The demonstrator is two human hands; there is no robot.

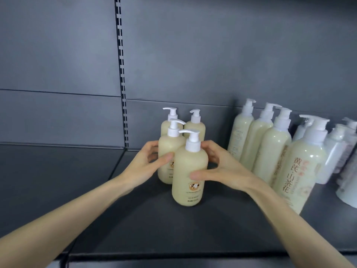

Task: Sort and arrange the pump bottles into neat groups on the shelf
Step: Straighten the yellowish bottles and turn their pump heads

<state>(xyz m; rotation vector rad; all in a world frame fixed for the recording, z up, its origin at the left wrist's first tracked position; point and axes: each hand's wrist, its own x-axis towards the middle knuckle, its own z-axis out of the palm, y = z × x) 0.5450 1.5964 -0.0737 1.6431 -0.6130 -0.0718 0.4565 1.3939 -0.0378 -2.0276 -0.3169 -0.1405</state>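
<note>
head view: right hand (222,167) clasps front bottle (188,165), left hand (143,167) its neighbour (167,145); smooth, probably heavy, so grip mid-body, below the pump (192,141).

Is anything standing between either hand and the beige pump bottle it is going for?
Nothing visible does: the right hand grips the front beige pump bottle and the left hand holds the second beige pump bottle directly.

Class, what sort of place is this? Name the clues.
Probably a shop: a dark metal shelf with a slotted upright in its back panel, stocked with groups of identical pump bottles.
</note>
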